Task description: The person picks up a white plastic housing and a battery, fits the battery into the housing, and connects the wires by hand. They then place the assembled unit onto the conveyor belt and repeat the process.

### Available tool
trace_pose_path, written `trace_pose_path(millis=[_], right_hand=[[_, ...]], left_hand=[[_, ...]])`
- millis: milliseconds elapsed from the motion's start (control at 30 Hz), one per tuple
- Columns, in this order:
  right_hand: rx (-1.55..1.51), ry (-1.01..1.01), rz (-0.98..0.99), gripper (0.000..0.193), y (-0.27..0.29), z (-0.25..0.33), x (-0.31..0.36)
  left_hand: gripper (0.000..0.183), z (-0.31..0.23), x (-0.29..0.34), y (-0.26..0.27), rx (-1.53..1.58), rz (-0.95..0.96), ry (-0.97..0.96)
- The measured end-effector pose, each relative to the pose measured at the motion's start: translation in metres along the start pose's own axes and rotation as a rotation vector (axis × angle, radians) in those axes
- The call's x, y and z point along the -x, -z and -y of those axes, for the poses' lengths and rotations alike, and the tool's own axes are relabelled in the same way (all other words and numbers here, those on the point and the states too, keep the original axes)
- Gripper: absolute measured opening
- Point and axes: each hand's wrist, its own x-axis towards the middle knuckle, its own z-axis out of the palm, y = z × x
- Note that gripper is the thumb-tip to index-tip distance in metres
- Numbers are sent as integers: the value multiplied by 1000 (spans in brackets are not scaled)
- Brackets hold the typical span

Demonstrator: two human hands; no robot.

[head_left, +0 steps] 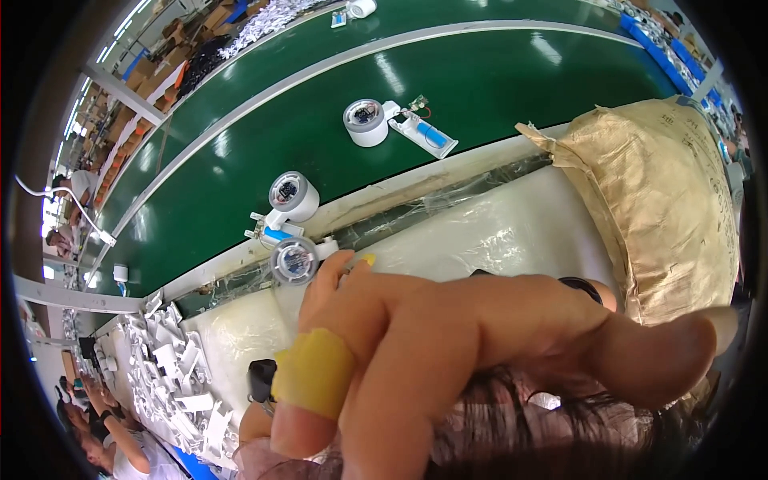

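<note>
Very close to the camera, my right hand [456,328] fills the lower middle, its fingers and thumb spread apart with nothing seen between them. Yellow tape [316,372] wraps one of its fingers. Behind it, partly hidden, my left hand [334,276] has its fingers curled at a round white housing [294,261] with a grey rim and electronics inside. That housing is over the near edge of the green belt. Just beyond stands a similar white housing [293,197], with a white part holding a blue cell [277,234] beside it.
Further right on the green belt [240,152] stands another white housing [366,124], wired to an open strip with a blue cell [432,134]. A brown sack [648,192] rises at right. White plastic parts [172,364] are piled at left. Other people [120,424] sit at the lower left.
</note>
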Motion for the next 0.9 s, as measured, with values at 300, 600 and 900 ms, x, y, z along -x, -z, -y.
trace_pose_path(millis=[300, 600, 900], right_hand=[[-41, -51, -107, 113, -13, -3, -1], [-63, -102, -206, 110, -34, -18, -3], [-65, -136, -311, 107, -35, -15, 11]], left_hand=[[51, 11, 10, 12, -711, -304, -715], [50, 15, 6, 11, -839, -316, -717], [47, 25, -5, 7, -861, -305, -821]])
